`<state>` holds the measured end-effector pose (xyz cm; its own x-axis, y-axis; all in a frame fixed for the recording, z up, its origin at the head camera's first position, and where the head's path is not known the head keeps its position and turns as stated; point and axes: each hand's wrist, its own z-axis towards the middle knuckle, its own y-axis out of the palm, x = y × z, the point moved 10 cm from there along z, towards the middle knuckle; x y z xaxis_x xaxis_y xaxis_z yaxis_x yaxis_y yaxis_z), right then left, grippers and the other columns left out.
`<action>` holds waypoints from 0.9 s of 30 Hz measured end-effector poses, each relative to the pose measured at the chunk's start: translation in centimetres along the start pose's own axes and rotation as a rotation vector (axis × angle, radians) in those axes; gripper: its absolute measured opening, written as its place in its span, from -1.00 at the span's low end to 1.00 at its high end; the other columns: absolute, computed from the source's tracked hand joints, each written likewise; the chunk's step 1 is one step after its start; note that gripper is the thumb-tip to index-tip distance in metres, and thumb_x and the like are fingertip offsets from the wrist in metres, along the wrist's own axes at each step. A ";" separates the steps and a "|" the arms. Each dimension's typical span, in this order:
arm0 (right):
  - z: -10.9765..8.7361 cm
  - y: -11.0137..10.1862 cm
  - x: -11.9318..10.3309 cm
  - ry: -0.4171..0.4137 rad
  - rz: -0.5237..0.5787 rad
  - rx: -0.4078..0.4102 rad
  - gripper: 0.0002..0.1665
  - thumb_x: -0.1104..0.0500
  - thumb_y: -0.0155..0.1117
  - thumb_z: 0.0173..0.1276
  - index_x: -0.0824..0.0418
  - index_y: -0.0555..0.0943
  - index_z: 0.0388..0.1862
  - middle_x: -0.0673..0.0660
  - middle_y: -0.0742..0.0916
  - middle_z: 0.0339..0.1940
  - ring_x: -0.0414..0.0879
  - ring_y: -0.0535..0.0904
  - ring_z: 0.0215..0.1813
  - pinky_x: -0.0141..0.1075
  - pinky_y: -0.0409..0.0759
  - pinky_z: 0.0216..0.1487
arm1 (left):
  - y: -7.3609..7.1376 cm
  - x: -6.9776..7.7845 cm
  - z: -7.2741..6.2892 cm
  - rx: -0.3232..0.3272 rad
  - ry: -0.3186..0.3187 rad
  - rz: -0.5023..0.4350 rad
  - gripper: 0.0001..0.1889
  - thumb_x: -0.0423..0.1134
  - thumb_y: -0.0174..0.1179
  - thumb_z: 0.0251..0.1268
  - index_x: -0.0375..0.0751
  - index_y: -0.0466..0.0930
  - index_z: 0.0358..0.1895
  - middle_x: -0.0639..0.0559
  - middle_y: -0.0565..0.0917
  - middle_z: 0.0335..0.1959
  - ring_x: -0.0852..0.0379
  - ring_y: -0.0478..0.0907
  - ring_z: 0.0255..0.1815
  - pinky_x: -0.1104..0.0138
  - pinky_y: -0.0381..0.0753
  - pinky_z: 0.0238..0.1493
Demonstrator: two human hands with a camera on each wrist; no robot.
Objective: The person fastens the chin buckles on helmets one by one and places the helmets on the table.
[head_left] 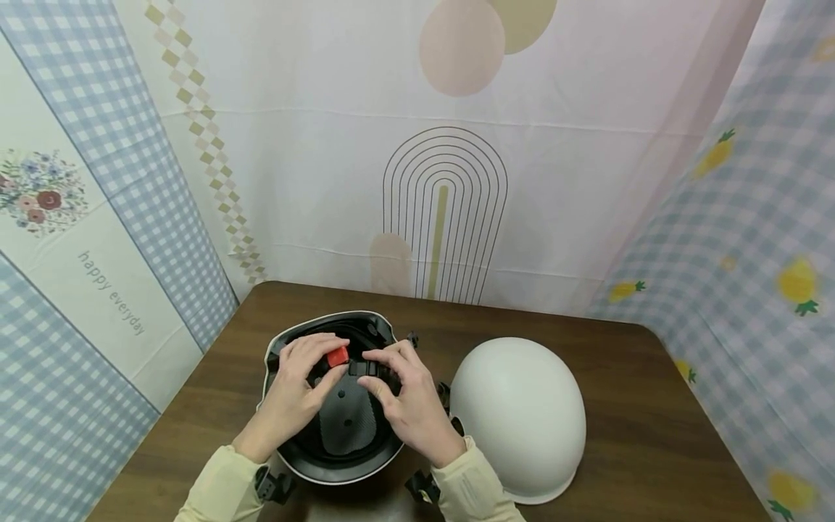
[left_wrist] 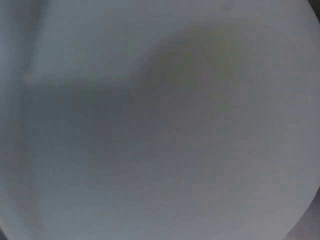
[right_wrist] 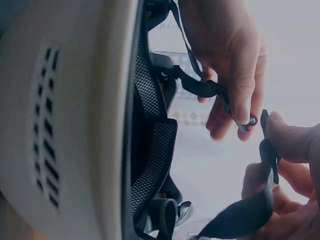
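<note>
A white helmet (right_wrist: 75,125) lies upside down, its black lining and dark padding (head_left: 346,420) facing up in the head view. Above its opening, my left hand (head_left: 293,388) pinches a red buckle piece (head_left: 338,356) at the end of a black chin strap. My right hand (head_left: 417,406) pinches the matching black buckle piece (head_left: 362,368) on the other strap (right_wrist: 245,217). In the right wrist view the two buckle ends face each other with a narrow gap between them. The left wrist view holds only a blurred, pale surface close to the lens.
To the right, a second white helmet (head_left: 518,420) stands dome up on the brown wooden table (head_left: 639,406), close to my right forearm. Its black straps show at its left side. Patterned cloth (head_left: 313,181) hangs behind the table and along both sides.
</note>
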<state>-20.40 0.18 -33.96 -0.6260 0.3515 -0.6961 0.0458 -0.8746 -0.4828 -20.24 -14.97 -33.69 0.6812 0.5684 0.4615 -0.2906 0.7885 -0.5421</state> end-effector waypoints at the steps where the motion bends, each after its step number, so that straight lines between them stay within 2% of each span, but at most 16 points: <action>1: 0.0 0.1 0.0 0.003 0.002 -0.005 -0.61 0.07 0.36 0.31 0.02 0.61 0.12 -0.10 0.53 -0.09 -0.24 0.49 -0.08 -0.30 0.51 -0.09 | 0.0 0.0 0.0 0.005 -0.002 0.001 -0.53 -0.40 0.41 0.06 -0.16 0.61 0.10 -0.05 0.58 0.01 -0.03 0.41 0.07 -0.08 0.13 0.12; 4: -0.1 0.2 -0.1 0.010 -0.003 -0.010 -0.62 0.06 0.35 0.32 0.02 0.61 0.12 -0.11 0.52 -0.08 -0.25 0.47 -0.14 -0.32 0.47 -0.16 | -0.1 0.0 -0.1 0.016 -0.005 0.008 -0.54 -0.41 0.41 0.05 -0.15 0.62 0.10 0.01 0.56 -0.07 0.02 0.37 0.00 -0.05 0.11 0.04; 12: 0.1 -0.1 -0.2 -0.011 -0.045 0.025 -0.58 0.13 0.35 0.32 0.08 0.58 0.16 -0.04 0.51 -0.02 -0.22 0.48 -0.04 -0.29 0.52 -0.07 | 0.0 0.6 -0.2 -0.010 0.019 0.016 -0.55 -0.44 0.39 0.05 -0.20 0.61 0.09 0.03 0.61 -0.06 0.01 0.39 0.04 -0.17 0.10 0.07; 19: 0.2 -0.1 -0.2 -0.021 -0.110 0.056 -0.55 0.16 0.40 0.28 0.17 0.55 0.14 0.02 0.54 -0.01 -0.18 0.49 -0.06 -0.28 0.53 -0.05 | 0.2 1.0 -0.3 -0.044 0.032 0.015 -0.54 -0.44 0.41 0.03 -0.19 0.61 0.08 0.02 0.61 -0.04 0.00 0.41 0.08 -0.16 0.07 0.11; 27: 0.5 0.3 0.0 -0.025 -0.134 0.055 -0.60 0.15 0.43 0.25 0.13 0.60 0.07 -0.03 0.55 -0.06 -0.18 0.50 0.04 -0.26 0.54 0.06 | 0.6 1.0 -0.4 -0.073 0.050 0.012 -0.54 -0.45 0.39 0.04 -0.18 0.60 0.09 0.05 0.62 -0.03 0.01 0.43 0.09 -0.16 0.08 0.09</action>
<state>-20.82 -0.21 -33.85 -0.6426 0.4585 -0.6139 -0.0813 -0.8375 -0.5404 -19.42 -14.04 -33.80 0.7110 0.5637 0.4204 -0.2505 0.7616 -0.5976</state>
